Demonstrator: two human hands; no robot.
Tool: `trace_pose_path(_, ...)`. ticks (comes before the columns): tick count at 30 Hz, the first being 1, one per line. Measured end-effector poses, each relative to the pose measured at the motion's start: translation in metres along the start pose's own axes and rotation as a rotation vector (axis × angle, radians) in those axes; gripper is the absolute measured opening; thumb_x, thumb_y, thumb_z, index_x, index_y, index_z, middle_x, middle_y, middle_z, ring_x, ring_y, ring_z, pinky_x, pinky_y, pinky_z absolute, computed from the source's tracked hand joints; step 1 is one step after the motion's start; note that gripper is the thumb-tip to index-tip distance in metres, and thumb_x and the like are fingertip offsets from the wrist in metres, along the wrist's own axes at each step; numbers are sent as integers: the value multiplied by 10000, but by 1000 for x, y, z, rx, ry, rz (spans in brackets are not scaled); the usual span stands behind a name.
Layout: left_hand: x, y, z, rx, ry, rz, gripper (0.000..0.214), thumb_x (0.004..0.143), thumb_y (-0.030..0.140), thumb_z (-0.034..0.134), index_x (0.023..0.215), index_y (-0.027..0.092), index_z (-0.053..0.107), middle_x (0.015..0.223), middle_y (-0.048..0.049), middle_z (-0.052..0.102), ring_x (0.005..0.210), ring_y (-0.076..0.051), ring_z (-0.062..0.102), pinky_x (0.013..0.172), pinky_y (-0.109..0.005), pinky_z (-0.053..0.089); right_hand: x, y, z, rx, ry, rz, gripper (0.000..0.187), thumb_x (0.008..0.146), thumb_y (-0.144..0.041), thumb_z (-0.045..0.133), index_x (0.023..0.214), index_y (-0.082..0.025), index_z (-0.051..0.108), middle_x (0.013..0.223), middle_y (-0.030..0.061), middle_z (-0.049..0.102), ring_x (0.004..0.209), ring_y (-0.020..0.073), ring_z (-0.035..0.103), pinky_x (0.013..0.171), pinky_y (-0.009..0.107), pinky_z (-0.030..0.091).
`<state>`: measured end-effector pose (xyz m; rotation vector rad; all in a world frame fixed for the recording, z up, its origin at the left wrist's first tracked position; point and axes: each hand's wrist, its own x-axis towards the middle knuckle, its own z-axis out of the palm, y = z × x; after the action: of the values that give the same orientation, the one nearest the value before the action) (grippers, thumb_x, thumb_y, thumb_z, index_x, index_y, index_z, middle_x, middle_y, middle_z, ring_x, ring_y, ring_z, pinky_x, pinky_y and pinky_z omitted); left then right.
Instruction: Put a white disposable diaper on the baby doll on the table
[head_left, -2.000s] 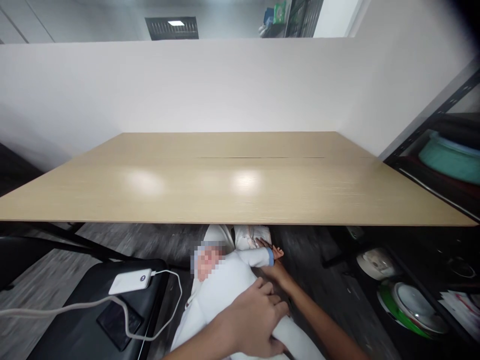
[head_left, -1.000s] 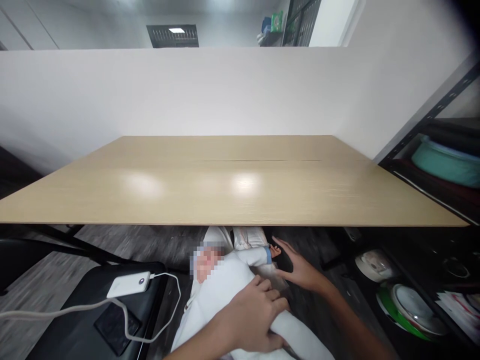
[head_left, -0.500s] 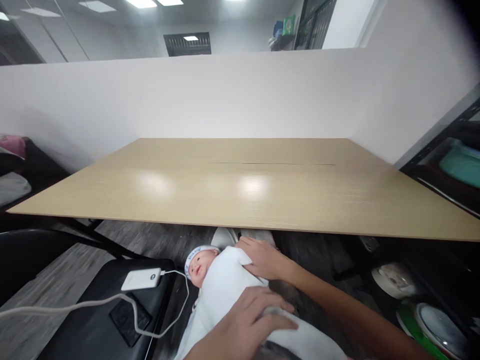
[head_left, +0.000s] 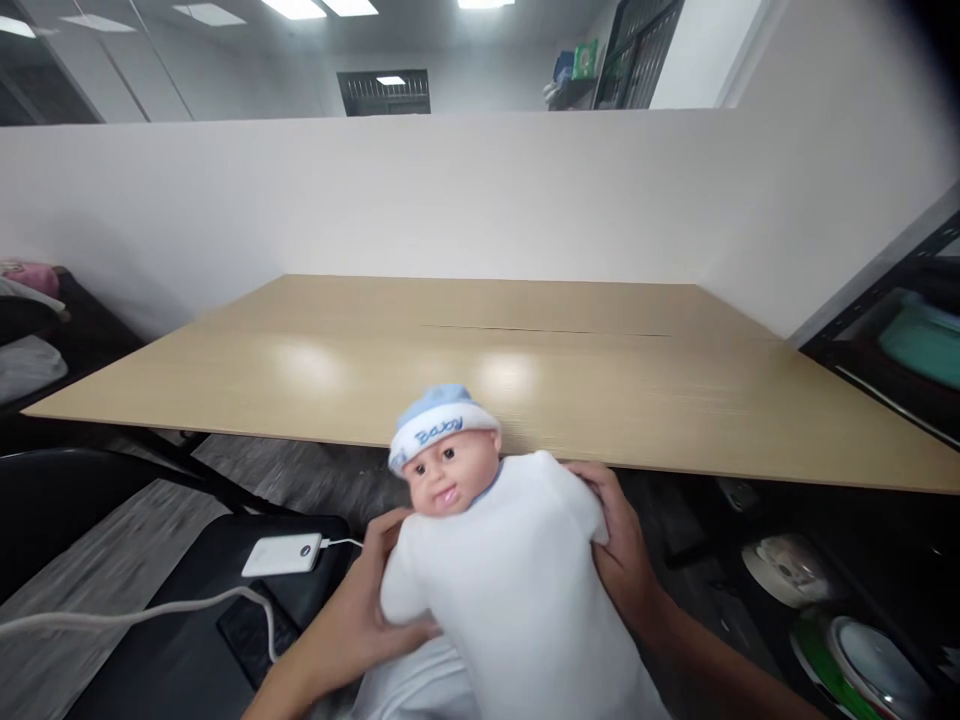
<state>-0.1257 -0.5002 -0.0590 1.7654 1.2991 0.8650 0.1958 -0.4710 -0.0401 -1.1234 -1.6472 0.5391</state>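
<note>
A baby doll (head_left: 495,570) in a white garment and a blue-and-white cap is held upright in front of me, its head level with the near edge of the wooden table (head_left: 600,400). My left hand (head_left: 360,610) grips the doll's side under its arm on the left. My right hand (head_left: 619,545) grips its other side at the shoulder. Both hands have fingers wrapped round the doll's body.
A black chair (head_left: 150,640) at lower left carries a white power bank (head_left: 281,555) with a white cable and a dark phone (head_left: 244,625). A black shelf rack (head_left: 885,330) with bowls and lids stands at the right. A white partition wall backs the table.
The doll lay low on my lap below the table edge; now it is lifted upright facing me. My left hand moved from its legs to its side, my right hand to its shoulder.
</note>
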Motion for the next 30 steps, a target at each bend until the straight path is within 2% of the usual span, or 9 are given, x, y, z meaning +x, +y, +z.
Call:
trace_pose_path(2, 31, 20, -7, 80, -136, -15, 795, 827, 459, 794, 1485, 310, 374, 1422, -98, 626, 1218, -318, 671, 996, -427, 567, 10, 5, -5, -63, 36, 66, 367, 891, -308, 554, 1257, -274, 555, 1168, 71, 690, 1040, 279, 671, 852, 384, 546)
trace_pose_path(4, 63, 32, -13, 160, -170, 12, 699, 833, 371, 763, 1448, 295, 441, 1344, -74, 689, 1137, -297, 706, 932, -380, 571, 24, 10, -13, -176, 43, 121, 365, 876, -291, 568, 1240, -272, 563, 1173, 73, 702, 1039, 285, 675, 844, 394, 546)
trace_pose_path(8, 118, 36, -17, 252, -196, 100, 607, 838, 370, 720, 1401, 248, 530, 1252, -82, 741, 1063, -308, 724, 873, -378, 561, 52, 25, -35, -482, 14, 86, 387, 817, -238, 565, 1204, -245, 568, 1159, 93, 693, 1059, 319, 660, 880, 451, 528)
trace_pose_path(12, 156, 37, -19, 345, -171, 152, 558, 872, 435, 694, 1372, 210, 590, 1257, -112, 749, 1099, -339, 718, 873, -391, 543, 68, 50, -49, -693, 14, 58, 315, 858, -284, 582, 1165, -214, 578, 1120, 114, 684, 1048, 344, 642, 857, 467, 523)
trace_pose_path(16, 177, 32, -29, 494, -109, 181, 588, 885, 534, 706, 1365, 208, 609, 1241, -112, 755, 1093, -348, 711, 871, -404, 521, 72, 78, -57, -827, -58, 19, 201, 914, -320, 589, 1084, -216, 613, 1042, 106, 671, 983, 331, 617, 830, 449, 512)
trace_pose_path(21, 182, 8, -44, 605, -45, 207, 574, 916, 641, 668, 1288, 206, 632, 1165, -98, 748, 1042, -320, 683, 868, -397, 500, 63, 96, -66, -785, -46, -5, 284, 954, -411, 585, 1177, -238, 620, 1126, 118, 681, 1037, 366, 625, 866, 504, 520)
trace_pose_path(23, 183, -5, -47, 658, -21, 236, 544, 955, 651, 619, 1276, 212, 633, 1137, -88, 738, 1024, -310, 664, 878, -404, 481, 60, 99, -70, -723, -46, 25, 302, 959, -453, 580, 1214, -291, 604, 1152, 108, 691, 1044, 388, 639, 855, 534, 529)
trace_pose_path(26, 189, -21, -49, 710, -6, 262, 518, 975, 654, 595, 1264, 227, 639, 1116, -78, 727, 995, -298, 642, 876, -409, 452, 60, 107, -75, -661, -41, 115, 267, 937, -502, 594, 1169, -369, 599, 1068, 85, 710, 948, 415, 670, 750, 552, 541)
trace_pose_path(30, 217, -35, -51, 731, -24, 286, 519, 984, 648, 593, 1274, 220, 629, 1123, -87, 713, 1002, -295, 623, 880, -410, 437, 76, 130, -76, -658, -36, 152, 257, 925, -555, 596, 1127, -396, 612, 1019, 77, 723, 900, 430, 683, 696, 553, 537)
